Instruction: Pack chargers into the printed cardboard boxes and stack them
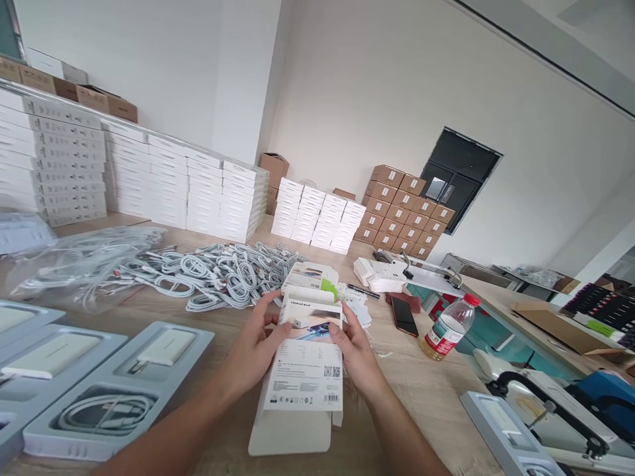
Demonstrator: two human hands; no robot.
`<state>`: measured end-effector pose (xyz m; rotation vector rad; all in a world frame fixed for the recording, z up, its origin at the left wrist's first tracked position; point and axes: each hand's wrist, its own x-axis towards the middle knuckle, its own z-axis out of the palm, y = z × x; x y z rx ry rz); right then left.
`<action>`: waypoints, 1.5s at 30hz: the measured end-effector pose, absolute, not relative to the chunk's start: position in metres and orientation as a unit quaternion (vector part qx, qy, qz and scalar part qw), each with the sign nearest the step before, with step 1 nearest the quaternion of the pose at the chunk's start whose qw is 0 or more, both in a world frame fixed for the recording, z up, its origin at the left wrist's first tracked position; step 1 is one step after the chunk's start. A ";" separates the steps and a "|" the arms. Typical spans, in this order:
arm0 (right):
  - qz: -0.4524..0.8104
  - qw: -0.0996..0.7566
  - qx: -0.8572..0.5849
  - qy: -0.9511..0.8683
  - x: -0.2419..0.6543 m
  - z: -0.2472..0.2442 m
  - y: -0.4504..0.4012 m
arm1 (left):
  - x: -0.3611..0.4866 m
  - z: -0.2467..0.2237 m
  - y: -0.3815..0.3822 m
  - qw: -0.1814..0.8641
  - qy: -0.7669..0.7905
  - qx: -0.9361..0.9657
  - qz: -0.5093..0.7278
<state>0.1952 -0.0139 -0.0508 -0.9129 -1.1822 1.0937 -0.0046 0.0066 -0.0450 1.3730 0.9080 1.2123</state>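
A white printed cardboard box (303, 370) is tilted in front of me, with a picture, small text and codes on its face and a plain flap hanging open at the near end. My left hand (262, 338) grips its left edge, thumb on the printed face. On the opposite edge, my right hand (357, 350) holds it the same way. The fingers behind the box are partly hidden. Just beyond lies more white and green printed packaging (313, 272). Coiled grey cables (223, 271) are heaped behind my left hand.
At left, grey trays (186, 377) hold white adapters and a cable. A bottle (449, 327) and phone (404, 315) stand and lie at right. White box stacks (188, 192) and brown cartons (397, 211) line the back. A machine (540, 403) is at lower right.
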 end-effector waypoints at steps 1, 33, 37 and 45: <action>0.481 0.597 -0.390 -0.510 0.195 -0.049 -0.014 | -0.004 -0.044 0.006 0.535 0.369 0.572 0.500; 0.315 0.580 -0.464 -0.590 0.218 -0.054 -0.002 | -0.008 -0.037 -0.006 0.720 0.199 0.531 0.399; 0.305 0.583 -0.464 -0.593 0.217 -0.056 -0.002 | -0.007 -0.039 -0.005 0.721 0.198 0.529 0.400; 0.278 0.609 -0.432 -0.604 0.213 -0.060 0.000 | -0.009 -0.039 -0.004 0.688 0.231 0.569 0.386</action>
